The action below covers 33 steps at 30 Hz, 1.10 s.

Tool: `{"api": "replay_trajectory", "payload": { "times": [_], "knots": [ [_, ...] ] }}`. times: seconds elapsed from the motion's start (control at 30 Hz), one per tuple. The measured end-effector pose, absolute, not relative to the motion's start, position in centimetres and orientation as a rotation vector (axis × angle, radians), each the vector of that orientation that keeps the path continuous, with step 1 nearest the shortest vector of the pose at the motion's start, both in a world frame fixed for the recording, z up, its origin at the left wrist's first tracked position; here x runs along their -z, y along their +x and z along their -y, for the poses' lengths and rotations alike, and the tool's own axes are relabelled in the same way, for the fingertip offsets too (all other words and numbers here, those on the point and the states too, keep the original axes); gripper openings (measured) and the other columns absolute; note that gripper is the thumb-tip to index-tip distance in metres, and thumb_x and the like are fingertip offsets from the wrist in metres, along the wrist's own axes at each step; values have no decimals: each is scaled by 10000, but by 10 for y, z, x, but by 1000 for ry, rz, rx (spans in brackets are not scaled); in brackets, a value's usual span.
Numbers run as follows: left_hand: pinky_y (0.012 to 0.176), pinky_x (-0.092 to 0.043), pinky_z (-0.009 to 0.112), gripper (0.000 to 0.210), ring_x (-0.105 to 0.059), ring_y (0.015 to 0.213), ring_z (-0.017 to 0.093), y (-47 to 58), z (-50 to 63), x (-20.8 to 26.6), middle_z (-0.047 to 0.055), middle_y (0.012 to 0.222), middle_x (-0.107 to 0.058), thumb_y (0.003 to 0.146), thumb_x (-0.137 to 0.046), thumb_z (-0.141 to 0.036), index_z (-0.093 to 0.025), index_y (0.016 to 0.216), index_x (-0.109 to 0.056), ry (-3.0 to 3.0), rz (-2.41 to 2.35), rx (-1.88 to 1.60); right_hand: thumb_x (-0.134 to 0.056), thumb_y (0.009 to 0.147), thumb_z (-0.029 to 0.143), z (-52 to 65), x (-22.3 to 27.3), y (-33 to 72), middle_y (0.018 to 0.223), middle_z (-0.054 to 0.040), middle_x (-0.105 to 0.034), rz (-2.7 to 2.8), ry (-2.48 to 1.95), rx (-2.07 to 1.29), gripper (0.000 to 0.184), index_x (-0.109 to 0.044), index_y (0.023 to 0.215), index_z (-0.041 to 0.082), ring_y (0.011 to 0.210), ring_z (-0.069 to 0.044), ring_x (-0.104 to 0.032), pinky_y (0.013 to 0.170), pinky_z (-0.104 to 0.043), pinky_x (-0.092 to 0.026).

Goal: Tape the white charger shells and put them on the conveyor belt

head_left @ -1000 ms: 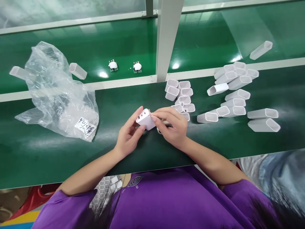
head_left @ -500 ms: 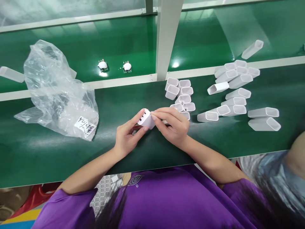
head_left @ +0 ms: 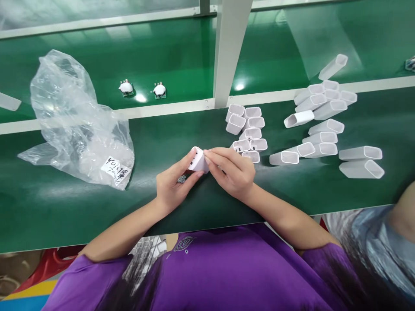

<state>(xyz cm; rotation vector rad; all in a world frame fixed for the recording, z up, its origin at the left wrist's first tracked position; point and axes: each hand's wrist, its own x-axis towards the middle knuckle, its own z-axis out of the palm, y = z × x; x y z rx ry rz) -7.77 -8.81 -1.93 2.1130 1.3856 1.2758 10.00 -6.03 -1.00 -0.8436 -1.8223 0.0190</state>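
Observation:
My left hand (head_left: 171, 180) grips a white plastic charger housing (head_left: 198, 160) between thumb and fingers, tilted so that the end with dark slots faces left and up. My right hand (head_left: 234, 172) is closed in a pinch at the upper right edge of this housing. Whatever is between its fingertips is too small or hidden to make out. Small silvery parts (head_left: 182, 179) show in the gap under my left hand. Close beyond my right hand stands a group of open white housings (head_left: 253, 123), a few with dark slots inside.
A clear plastic bag (head_left: 106, 157) with a handwritten label lies at left. Two small circuit boards (head_left: 126, 88) with white blobs sit on the green strip behind the white rail (head_left: 162, 107). More white sleeves (head_left: 324, 126) lie at right. A white post (head_left: 231, 52) rises mid-bench. Another person's arm (head_left: 403, 211) is at far right.
The two circuit boards have shifted left on the rear strip, as has the sleeve at far right back. Both hands keep the housing in nearly the same place, turned slightly.

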Motion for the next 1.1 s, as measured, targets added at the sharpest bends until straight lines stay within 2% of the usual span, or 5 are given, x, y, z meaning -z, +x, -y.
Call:
{"api": "replay_trajectory", "payload": {
  "times": [0.3, 0.4, 0.53, 0.67, 1.1],
  "knots": [
    [785, -606, 185, 621, -758, 918, 166, -79, 84, 13, 39, 1198, -733, 859, -718, -203, -307, 1436, -513, 2423, -1376, -1333, -566, 955, 112, 66, 18, 102, 1054, -73, -732, 1976, -826, 6, 318, -668, 1246, 190, 798, -149, -704, 644, -235, -579],
    [775, -627, 218, 535, -757, 884, 160, -80, 85, 15, 39, 1214, -728, 874, -702, -245, -282, 1390, -566, 2246, -1384, -1276, -559, 964, 123, 63, 15, 103, 1003, -54, -710, 1876, -854, -214, 306, -693, 1220, 221, 772, -121, -673, 612, -215, -556],
    [698, -635, 213, 421, -733, 836, 135, -78, 83, 14, 60, 1201, -731, 911, -644, -320, -219, 1319, -627, 1916, -1375, -1209, -602, 956, 172, 57, 8, 104, 917, -15, -678, 1709, -901, -616, 233, -748, 1106, 275, 799, -113, -653, 694, -234, -564],
    [660, -611, 202, 352, -723, 857, 147, -76, 79, 14, 81, 1164, -737, 913, -625, -325, -208, 1241, -679, 1775, -1336, -1240, -622, 946, 192, 56, 7, 102, 896, -11, -692, 1659, -921, -742, 171, -763, 1030, 243, 775, -108, -645, 698, -234, -555],
    [656, -625, 201, 470, -719, 800, 142, -75, 81, 20, 95, 1144, -746, 855, -687, -394, -185, 1275, -669, 1653, -1361, -1137, -567, 975, 217, 58, 15, 99, 836, -21, -689, 1787, -1079, -374, 167, -731, 952, 194, 731, -118, -641, 622, -222, -525]
  ]
}}
